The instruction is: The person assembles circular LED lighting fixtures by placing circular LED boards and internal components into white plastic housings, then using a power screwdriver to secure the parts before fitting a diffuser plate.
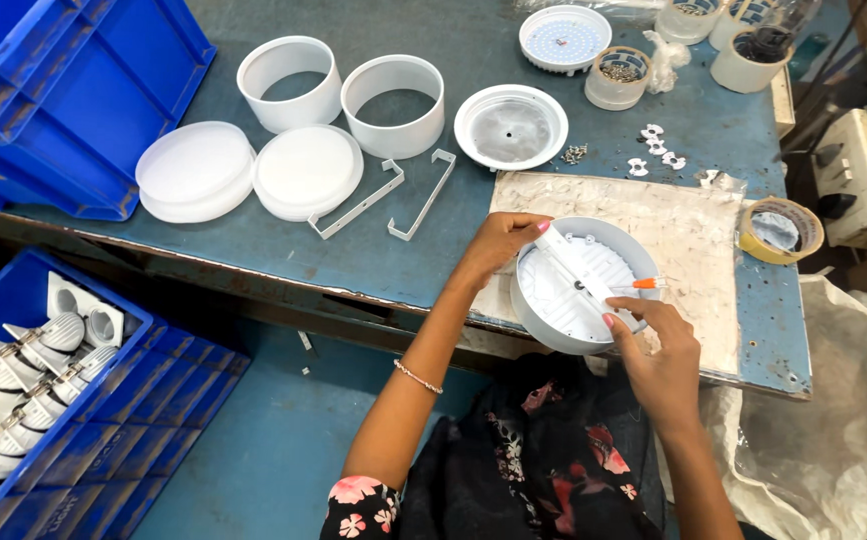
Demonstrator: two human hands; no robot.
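A round white lamp housing (565, 300) rests tilted at the near edge of the table, its open back facing me. A white metal bracket (575, 266) lies across its middle. My left hand (498, 245) grips the housing's upper left rim and the bracket's end. My right hand (658, 350) holds the lower right rim, its thumb on the bracket. An orange-handled screwdriver (643, 284) lies by the right rim, just above my right hand.
White rings (393, 105), diffuser discs (308, 170), two loose brackets (358, 205), another housing (510, 127) and screws (574, 153) lie on the blue table (433, 270). A tape roll (779, 230) sits right. Blue crates (63, 110) stand left; a lower crate (33, 380) holds parts.
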